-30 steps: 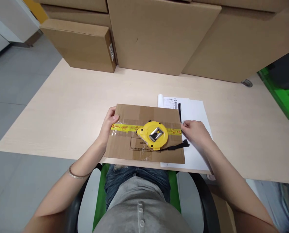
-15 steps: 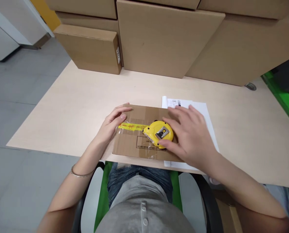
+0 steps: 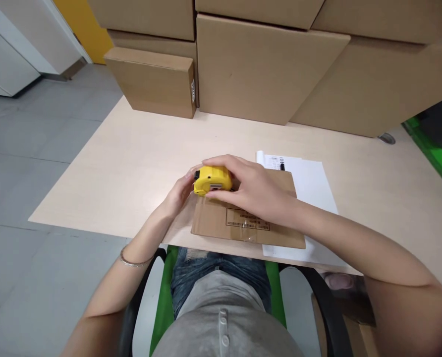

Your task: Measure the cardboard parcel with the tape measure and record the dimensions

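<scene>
My right hand [image 3: 256,186] is wrapped round a yellow tape measure [image 3: 212,179], which stands tilted over the left end of a small cardboard box [image 3: 217,218]. The tape measure's front points left, and no length of blade shows out of it. At the box's left edge my left hand [image 3: 182,193] touches or nearly touches the front of the tape measure. Its fingers are bent and partly hidden behind the case, so what they grip cannot be made out. The box lies flat, with a printed frame and clear tape on top, partly covered by my right hand and forearm.
White paper sheets [image 3: 313,183] lie under and right of the box, with a black pen-like thing [image 3: 282,167] on them. Along the back of the pale table [image 3: 113,173] stand large cartons [image 3: 265,74] and a flatter carton [image 3: 154,84]. A green-edged dark object [image 3: 432,153] is at right.
My right hand has brought the tape measure left across the box, up to my left hand. The yellow blade stretched between them is out of sight. The view has shifted slightly.
</scene>
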Demonstrator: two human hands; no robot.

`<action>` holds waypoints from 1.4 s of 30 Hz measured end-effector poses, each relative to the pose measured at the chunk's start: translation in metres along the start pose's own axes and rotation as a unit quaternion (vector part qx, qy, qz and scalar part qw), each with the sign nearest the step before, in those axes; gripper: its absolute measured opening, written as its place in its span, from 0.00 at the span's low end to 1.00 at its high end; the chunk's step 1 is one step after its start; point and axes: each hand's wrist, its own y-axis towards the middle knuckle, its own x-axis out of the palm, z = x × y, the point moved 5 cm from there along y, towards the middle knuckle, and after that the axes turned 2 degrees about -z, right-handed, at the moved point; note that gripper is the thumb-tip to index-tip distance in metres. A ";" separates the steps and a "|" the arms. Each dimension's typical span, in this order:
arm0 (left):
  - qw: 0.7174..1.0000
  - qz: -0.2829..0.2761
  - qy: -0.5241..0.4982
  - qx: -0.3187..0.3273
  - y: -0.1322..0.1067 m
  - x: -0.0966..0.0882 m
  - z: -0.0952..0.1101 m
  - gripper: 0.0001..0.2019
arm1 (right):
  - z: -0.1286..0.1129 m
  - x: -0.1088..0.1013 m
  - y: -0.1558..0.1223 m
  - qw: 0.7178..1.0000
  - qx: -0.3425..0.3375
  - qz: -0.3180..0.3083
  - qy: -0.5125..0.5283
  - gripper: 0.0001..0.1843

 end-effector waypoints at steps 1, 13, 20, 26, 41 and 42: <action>1.000 -0.004 0.008 0.013 0.000 -0.001 0.001 0.24 | 0.000 0.002 0.002 1.000 0.000 -0.005 -0.003 0.25; 0.987 -0.068 0.145 0.030 -0.002 -0.012 0.001 0.21 | 0.031 -0.058 -0.072 0.994 0.039 0.030 -0.101 0.25; 0.985 -0.075 0.149 0.029 0.000 -0.012 0.003 0.22 | 0.076 -0.114 -0.160 0.981 0.104 0.109 -0.119 0.27; 0.986 -0.066 0.153 0.018 0.001 -0.018 -0.003 0.23 | 0.080 -0.107 -0.164 0.981 0.103 0.124 -0.110 0.27; 0.989 -0.036 0.143 0.011 -0.001 -0.012 0.001 0.23 | 0.033 -0.080 -0.086 0.985 0.121 -0.035 -0.116 0.19; 0.990 -0.030 0.137 0.012 -0.002 -0.010 0.001 0.24 | 0.031 -0.069 -0.072 0.983 0.137 -0.065 -0.105 0.18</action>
